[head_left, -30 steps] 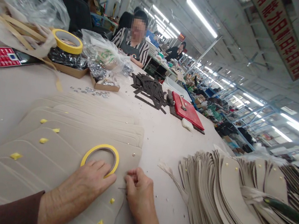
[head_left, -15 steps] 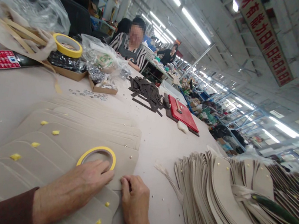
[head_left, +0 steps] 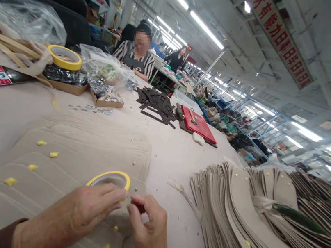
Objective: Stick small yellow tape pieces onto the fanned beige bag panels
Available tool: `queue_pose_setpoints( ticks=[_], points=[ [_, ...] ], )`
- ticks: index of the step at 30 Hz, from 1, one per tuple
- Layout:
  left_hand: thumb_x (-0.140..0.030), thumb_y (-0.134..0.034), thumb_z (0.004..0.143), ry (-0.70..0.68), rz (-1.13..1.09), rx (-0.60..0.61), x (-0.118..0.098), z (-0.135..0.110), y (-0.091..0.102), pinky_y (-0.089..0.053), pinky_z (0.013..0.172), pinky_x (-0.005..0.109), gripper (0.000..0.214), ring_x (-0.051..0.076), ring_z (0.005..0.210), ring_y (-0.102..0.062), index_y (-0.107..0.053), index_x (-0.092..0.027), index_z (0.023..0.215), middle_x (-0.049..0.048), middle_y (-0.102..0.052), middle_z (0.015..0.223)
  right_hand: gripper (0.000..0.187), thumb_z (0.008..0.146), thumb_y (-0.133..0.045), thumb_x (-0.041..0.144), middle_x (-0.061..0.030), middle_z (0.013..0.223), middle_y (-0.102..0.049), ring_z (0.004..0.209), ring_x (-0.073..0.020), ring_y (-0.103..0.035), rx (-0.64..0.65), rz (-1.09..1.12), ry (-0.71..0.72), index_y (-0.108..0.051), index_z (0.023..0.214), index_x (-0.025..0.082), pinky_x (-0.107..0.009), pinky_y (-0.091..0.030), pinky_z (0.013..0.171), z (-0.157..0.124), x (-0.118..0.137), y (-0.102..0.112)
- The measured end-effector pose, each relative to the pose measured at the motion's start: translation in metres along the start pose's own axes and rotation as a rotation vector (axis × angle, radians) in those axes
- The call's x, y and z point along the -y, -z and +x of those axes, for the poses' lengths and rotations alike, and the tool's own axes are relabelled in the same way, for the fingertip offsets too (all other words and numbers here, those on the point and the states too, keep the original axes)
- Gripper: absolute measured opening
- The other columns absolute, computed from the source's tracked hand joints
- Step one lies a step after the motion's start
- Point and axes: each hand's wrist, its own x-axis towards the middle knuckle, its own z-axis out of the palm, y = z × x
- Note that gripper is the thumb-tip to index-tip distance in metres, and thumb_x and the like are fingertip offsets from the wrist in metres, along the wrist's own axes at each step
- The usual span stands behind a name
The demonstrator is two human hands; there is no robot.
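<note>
A roll of yellow tape [head_left: 116, 173] stands tilted above the beige panels, with my left hand [head_left: 87, 207] closed around its near side. Close to the left fingertips, my right hand [head_left: 151, 229] has its thumb and forefinger drawn together at the roll's edge. Whatever is between them is too small to make out. Beneath both hands lie overlapping beige panels [head_left: 87, 149] with rounded corners, fanned out in rows. Small yellow tape bits [head_left: 10, 181] are stuck on several of them, and a metal stud [head_left: 136, 189] shows near one edge.
Bundled beige strips [head_left: 218, 206] fill the right side. Farther back are dark strips [head_left: 156, 102], a red board [head_left: 199, 125] with a hammer on it, a white lump [head_left: 198, 139], another tape roll [head_left: 65, 58] and plastic bags [head_left: 106, 65]. A person [head_left: 137, 53] sits across the table.
Both hands have lifted slightly off the panels. The right thumb and forefinger have moved up and left, closer to the roll. The view has shifted a little.
</note>
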Motion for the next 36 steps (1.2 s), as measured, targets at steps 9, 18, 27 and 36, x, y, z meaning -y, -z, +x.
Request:
queue_pose_setpoints(
  ticks=[9, 18, 27, 36],
  points=[
    [-0.024, -0.03, 0.106, -0.077, 0.066, -0.004, -0.005, 0.0, -0.003, -0.053, 0.091, 0.017, 0.029, 0.013, 0.101, -0.072, -0.043, -0.018, 0.132, 0.0068, -0.074, 0.109, 0.018, 0.09, -0.05, 0.007, -0.0036, 0.079, -0.07, 0.073, -0.0145, -0.064, -0.054, -0.105, 0.31, -0.064, 0.088, 0.018, -0.023, -0.05, 0.069, 0.006, 0.005, -0.012],
    [-0.013, -0.036, 0.099, 0.13, -0.134, 0.113, -0.007, -0.001, -0.006, -0.049, 0.067, 0.022, 0.023, 0.014, 0.076, -0.066, -0.056, -0.024, 0.098, -0.0013, -0.065, 0.084, 0.02, 0.084, -0.047, 0.005, 0.0006, 0.061, -0.059, 0.055, -0.0121, -0.055, -0.215, -0.301, 0.398, -0.06, 0.076, 0.018, -0.023, -0.042, 0.054, 0.006, 0.001, -0.022],
    [-0.01, -0.032, 0.097, 0.055, 0.027, 0.033, -0.005, 0.002, -0.013, -0.044, 0.056, 0.025, 0.028, 0.016, 0.062, -0.057, -0.055, -0.021, 0.086, 0.0006, -0.056, 0.073, 0.016, 0.075, -0.058, 0.03, 0.0031, 0.05, -0.057, 0.041, -0.0099, -0.053, -0.074, 0.375, -0.557, -0.062, 0.068, 0.016, -0.02, -0.043, 0.041, 0.01, 0.014, -0.028],
    [-0.004, -0.035, 0.094, 0.092, 0.218, 0.023, -0.012, -0.004, -0.013, -0.046, 0.059, 0.026, 0.028, 0.017, 0.062, -0.055, -0.056, -0.02, 0.085, 0.002, -0.058, 0.076, 0.038, 0.064, -0.074, 0.05, 0.0037, 0.049, -0.058, 0.039, -0.0091, -0.053, -0.168, 0.509, -0.764, -0.065, 0.07, 0.014, -0.021, -0.045, 0.042, 0.021, -0.027, -0.011]
  ],
)
